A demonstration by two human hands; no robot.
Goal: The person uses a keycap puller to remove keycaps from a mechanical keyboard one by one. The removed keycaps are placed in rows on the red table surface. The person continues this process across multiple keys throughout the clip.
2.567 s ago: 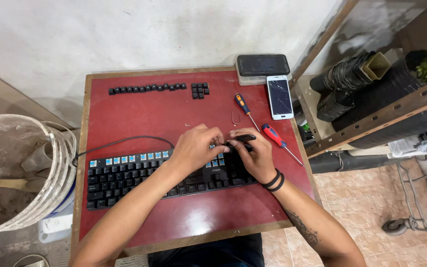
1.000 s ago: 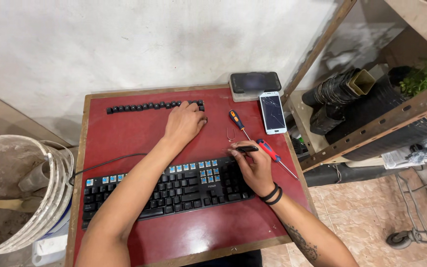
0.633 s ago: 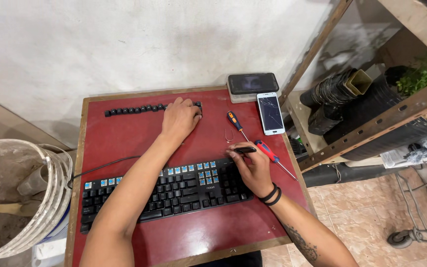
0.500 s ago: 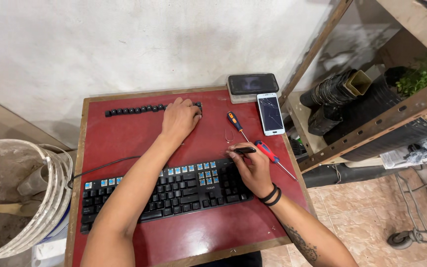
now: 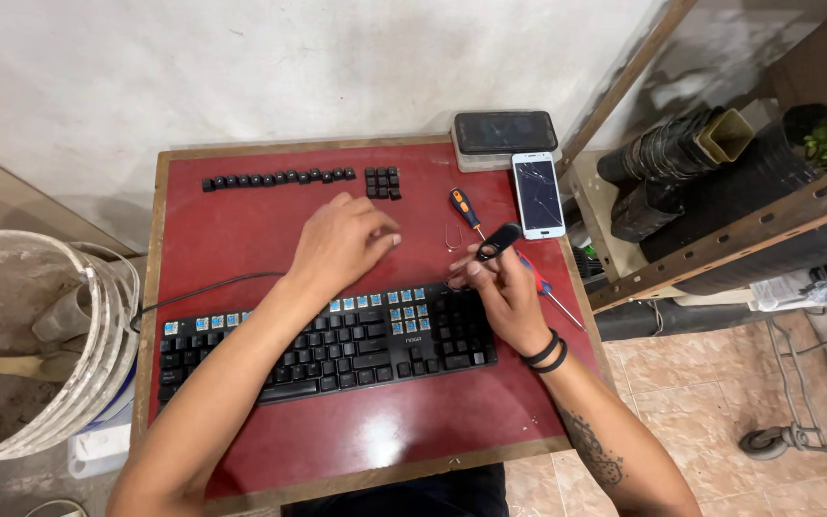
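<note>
Black and small, the keycap puller (image 5: 498, 241) sits pinched in the fingers of the right hand (image 5: 502, 292), just above the right end of the keyboard (image 5: 327, 342). Some keys are off, and blue switches show along the top row. The left hand (image 5: 342, 244) hovers over the red table (image 5: 241, 230), fingers loosely bent, holding nothing. Loose black keycaps (image 5: 279, 178) lie in a row near the far edge. Two screwdrivers (image 5: 466, 211) and two phones (image 5: 538, 193) lie to the right.
</note>
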